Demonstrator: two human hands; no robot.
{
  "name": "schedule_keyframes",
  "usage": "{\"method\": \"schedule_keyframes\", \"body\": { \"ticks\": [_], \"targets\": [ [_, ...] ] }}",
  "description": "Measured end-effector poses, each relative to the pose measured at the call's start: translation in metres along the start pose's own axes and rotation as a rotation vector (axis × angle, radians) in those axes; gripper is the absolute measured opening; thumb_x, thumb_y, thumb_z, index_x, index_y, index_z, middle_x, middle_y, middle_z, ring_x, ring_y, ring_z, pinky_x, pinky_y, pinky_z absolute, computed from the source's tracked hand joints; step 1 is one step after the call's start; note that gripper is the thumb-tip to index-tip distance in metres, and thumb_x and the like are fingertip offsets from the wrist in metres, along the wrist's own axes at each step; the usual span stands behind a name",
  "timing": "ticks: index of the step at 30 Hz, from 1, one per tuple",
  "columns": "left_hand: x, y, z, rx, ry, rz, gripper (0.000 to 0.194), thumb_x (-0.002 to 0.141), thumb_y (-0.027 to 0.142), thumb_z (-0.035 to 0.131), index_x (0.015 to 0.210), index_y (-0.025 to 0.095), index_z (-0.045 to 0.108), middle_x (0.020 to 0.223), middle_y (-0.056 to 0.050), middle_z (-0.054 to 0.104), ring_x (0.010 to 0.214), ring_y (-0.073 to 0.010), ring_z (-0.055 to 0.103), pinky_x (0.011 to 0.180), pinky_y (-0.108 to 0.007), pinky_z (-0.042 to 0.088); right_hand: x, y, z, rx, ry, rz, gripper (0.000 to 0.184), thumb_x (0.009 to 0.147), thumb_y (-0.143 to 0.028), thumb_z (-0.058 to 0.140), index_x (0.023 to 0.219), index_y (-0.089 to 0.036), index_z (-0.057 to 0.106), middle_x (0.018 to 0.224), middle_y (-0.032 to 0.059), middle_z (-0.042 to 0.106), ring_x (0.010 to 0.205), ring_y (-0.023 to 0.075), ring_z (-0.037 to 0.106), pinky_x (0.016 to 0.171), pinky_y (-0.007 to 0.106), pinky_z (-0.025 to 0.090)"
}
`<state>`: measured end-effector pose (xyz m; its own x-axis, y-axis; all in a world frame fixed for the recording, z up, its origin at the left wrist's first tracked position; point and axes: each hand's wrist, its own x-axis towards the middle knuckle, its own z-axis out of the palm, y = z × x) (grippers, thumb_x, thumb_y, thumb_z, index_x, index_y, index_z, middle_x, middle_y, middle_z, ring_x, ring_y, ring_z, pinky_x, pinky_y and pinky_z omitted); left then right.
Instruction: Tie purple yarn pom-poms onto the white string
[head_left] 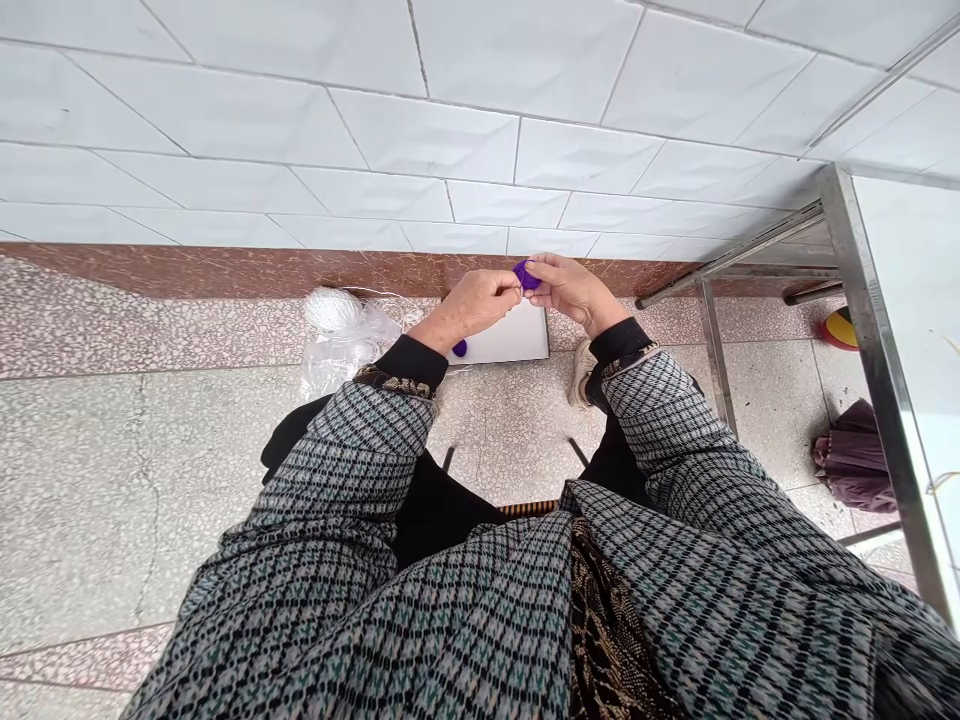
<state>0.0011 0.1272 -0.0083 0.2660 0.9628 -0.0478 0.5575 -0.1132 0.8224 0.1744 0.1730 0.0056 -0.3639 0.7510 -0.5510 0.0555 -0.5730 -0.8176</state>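
Two purple pieces show in my head view. One, the held purple piece, sits between the fingers and thumb of my right hand, up by the wall. My one left hand is narrowed to a pinch at that piece's left edge; I can't tell what is between its fingertips. The second purple piece lies on one white panel below the hands. Left of that I count one white yarn ball beside one clear plastic bag.
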Motion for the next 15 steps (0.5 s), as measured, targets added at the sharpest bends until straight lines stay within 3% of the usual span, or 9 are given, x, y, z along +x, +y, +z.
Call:
{"method": "schedule_keyframes", "body": {
  "ticks": [6,10,13,15],
  "targets": [
    [0.001,-0.003,0.001,0.021,-0.006,0.026,0.018,0.086,0.025,0.053,0.072,0.019,0.063,0.064,-0.001,0.062,0.066,-0.0160,0.057,0.067,-0.029,0.042,0.005,0.004,0.000,0.075,-0.003,0.002,0.020,0.098,-0.019,0.077,0.090,-0.017,0.059,0.070,-0.0015,0.067,0.056,0.0067,0.062,0.059,0.015,0.055],
    [0.001,-0.007,0.006,0.018,-0.113,-0.004,0.019,0.086,0.025,0.053,0.072,0.019,0.064,0.066,-0.002,0.063,0.066,-0.0156,0.057,0.067,-0.029,0.042,0.006,0.004,-0.004,0.067,0.010,-0.067,0.029,0.092,-0.030,0.085,0.089,-0.020,0.058,0.069,-0.0034,0.065,0.056,0.0068,0.062,0.054,0.015,0.051],
    [0.002,-0.012,0.005,0.059,-0.202,-0.061,0.017,0.083,0.026,0.056,0.071,0.019,0.066,0.068,-0.002,0.065,0.065,-0.0161,0.058,0.067,-0.030,0.041,-0.002,-0.003,-0.007,0.002,-0.069,-0.121,0.029,0.089,-0.031,0.087,0.092,-0.020,0.060,0.069,-0.0049,0.063,0.055,0.0055,0.057,0.049,0.013,0.044],
    [0.003,-0.013,0.002,0.084,-0.196,-0.098,0.015,0.081,0.027,0.059,0.073,0.019,0.069,0.067,-0.003,0.065,0.065,-0.0171,0.058,0.067,-0.031,0.040,-0.010,-0.009,-0.008,-0.114,-0.169,-0.109,0.024,0.088,-0.024,0.086,0.095,-0.018,0.063,0.070,-0.0048,0.064,0.054,0.0051,0.053,0.047,0.014,0.041]
  ]
}}
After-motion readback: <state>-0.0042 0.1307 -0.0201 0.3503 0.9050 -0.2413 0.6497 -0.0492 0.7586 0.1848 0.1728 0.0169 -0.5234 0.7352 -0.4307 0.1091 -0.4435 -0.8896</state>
